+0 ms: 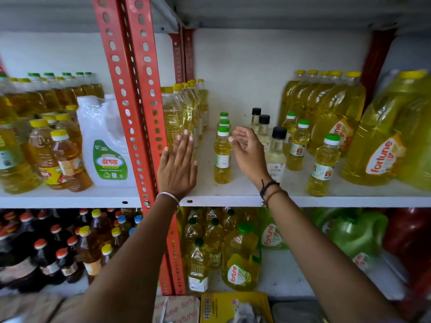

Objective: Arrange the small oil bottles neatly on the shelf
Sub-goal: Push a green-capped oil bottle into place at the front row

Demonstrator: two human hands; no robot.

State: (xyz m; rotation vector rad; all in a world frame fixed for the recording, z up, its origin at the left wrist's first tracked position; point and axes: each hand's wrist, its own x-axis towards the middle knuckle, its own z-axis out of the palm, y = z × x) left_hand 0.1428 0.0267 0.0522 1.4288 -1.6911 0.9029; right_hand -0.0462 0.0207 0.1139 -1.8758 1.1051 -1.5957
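Observation:
Three small green-capped oil bottles stand in a front-to-back row at the middle of the white shelf. My left hand is flat with fingers spread, just left of that row, in front of the tall yellow-capped bottles. My right hand is open just right of the row, holding nothing. Behind it stand three small black-capped bottles. More small green-capped bottles stand scattered to the right.
Tall yellow-capped oil bottles line the left of this bay beside the red slotted upright. Large yellow oil jugs fill the right. A white jug and other bottles stand in the left bay. The lower shelf is packed with bottles.

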